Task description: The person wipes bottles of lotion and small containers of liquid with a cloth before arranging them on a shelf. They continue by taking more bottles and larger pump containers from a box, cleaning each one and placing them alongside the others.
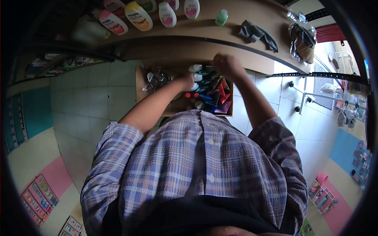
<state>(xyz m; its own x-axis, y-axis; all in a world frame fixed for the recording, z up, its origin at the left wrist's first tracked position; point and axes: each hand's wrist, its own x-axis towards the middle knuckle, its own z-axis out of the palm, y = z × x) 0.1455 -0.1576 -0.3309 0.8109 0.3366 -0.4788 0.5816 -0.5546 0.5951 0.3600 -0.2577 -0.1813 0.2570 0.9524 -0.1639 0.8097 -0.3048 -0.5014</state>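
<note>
A cardboard box point(139, 72) stands on the floor in front of me. White-topped bottles point(195, 68), red round caps point(192, 95) and shiny red and purple packets point(224, 94) fill its right part. My left hand point(185, 82) reaches over the box, its curled fingers beside a white-topped bottle; whether it grips that bottle is hidden. My right hand point(227, 67) is closed above the far right side of the box, slightly blurred, and what it may hold cannot be made out. A clear plastic-wrapped bundle point(155, 80) lies in the left part of the box.
Beyond the box, a brown shelf point(197, 29) with a dark edge holds several lotion bottles point(138, 16), a small green bottle point(221, 17), a dark cloth point(258, 34) and a plastic-wrapped item point(302, 41). A wheeled metal rack point(304, 94) stands on the tiled floor at right.
</note>
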